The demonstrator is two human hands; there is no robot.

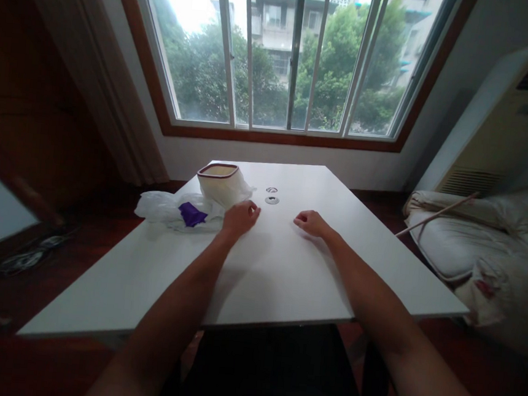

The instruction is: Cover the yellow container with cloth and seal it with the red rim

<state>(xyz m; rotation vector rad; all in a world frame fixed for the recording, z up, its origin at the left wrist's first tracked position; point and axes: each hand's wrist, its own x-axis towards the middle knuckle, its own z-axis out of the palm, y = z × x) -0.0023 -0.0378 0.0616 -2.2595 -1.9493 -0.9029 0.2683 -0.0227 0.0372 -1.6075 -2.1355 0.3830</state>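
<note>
My left hand (pixel 242 217) rests on the white table (pixel 279 285) with its fingers curled in, and nothing shows in it. Just beside it stands a pale bin (pixel 221 188) with a brown rim, wrapped partly in thin white plastic. A crumpled white plastic bag (pixel 155 206) lies left of that hand, with a purple piece (pixel 193 214) of cloth or plastic on it. To the right, my right hand (pixel 312 222) is loosely closed on the tabletop, apart from any object. Beyond and between the hands are two small round discs (pixel 272 200), too small to make out.
A wide window (pixel 294 59) fills the wall behind the table. On the right are a cushioned seat (pixel 450 233) with a thin stick (pixel 438 213) across it and a tall air conditioner (pixel 496 126). Coiled cables (pixel 30 257) lie on the floor at left.
</note>
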